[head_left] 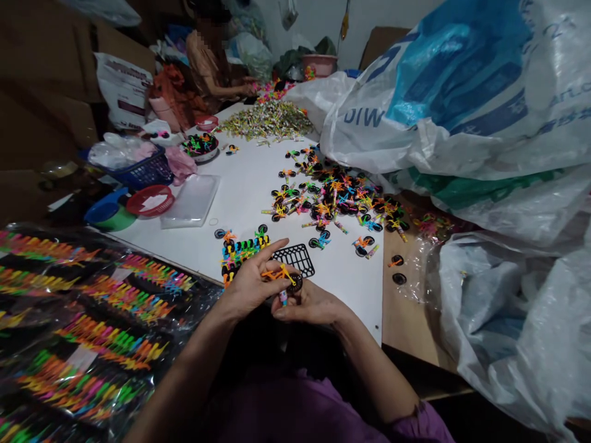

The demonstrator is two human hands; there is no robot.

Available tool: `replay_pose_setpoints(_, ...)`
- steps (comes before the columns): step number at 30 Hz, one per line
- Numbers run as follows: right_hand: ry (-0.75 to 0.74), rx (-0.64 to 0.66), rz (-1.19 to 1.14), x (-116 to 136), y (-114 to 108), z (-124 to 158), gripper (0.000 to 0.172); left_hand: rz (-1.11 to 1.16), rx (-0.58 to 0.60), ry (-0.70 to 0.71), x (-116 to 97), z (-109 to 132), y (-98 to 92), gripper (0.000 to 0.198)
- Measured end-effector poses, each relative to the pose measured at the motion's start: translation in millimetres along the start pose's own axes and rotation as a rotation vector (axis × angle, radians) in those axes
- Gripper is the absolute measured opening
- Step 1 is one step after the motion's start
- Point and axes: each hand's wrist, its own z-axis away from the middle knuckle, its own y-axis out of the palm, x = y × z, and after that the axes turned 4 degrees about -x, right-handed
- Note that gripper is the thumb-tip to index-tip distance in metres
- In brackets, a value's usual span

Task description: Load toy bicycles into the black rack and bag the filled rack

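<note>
My left hand (252, 280) pinches a small orange toy bicycle (282, 275) with black wheels, just above the near edge of the white table (249, 184). My right hand (311, 304) is closed under it, holding a small wrapped piece (283, 298) against the bike. Right behind the hands lies a black plastic grid tray (295, 257) with a row of finished coloured bikes (242, 249) beside it. A loose heap of toy bicycles (337, 197) is spread further back on the right.
Clear bags of packed coloured bikes (92, 314) fill the left foreground. Big white plastic sacks (462, 104) crowd the right side. A pile of small wrapped sweets (268, 118), a blue basket (143, 169), a red bowl (150, 200) and a seated person (212, 61) are at the far end.
</note>
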Motion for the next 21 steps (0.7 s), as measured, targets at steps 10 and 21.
replay_pose_setpoints(10,0.024,-0.008,0.032,6.0,7.1,4.5,0.015,-0.092,-0.003,0.062,0.4,8.3,-1.6,0.077)
replay_pose_setpoints(21,0.093,-0.103,0.133,-3.0,4.3,4.1,0.022,-0.221,-0.14,0.051,14.8,4.8,2.2,0.059)
